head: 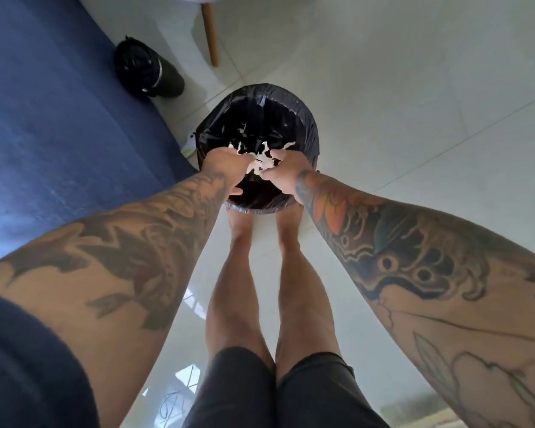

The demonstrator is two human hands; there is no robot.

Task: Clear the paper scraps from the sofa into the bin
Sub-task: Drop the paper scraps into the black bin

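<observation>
Black plastic lined the round bin (303, 125), which stood on pale floor tiles (399, 103) just in front of the person's bare legs. Both hands were held over its mouth, close together. The left hand (229, 168) and the right hand (286, 173) had their fingers curled around a bunch of white paper scraps (264, 163) between them. More white scraps (244, 131) lay inside the bin, against the dark liner. The blue sofa (59, 134) filled the left side of the view, just beside the bin. A second black bag-lined container (145, 69) stood beyond, near the sofa's edge, and a wooden furniture leg (210, 35) rose farther back.
</observation>
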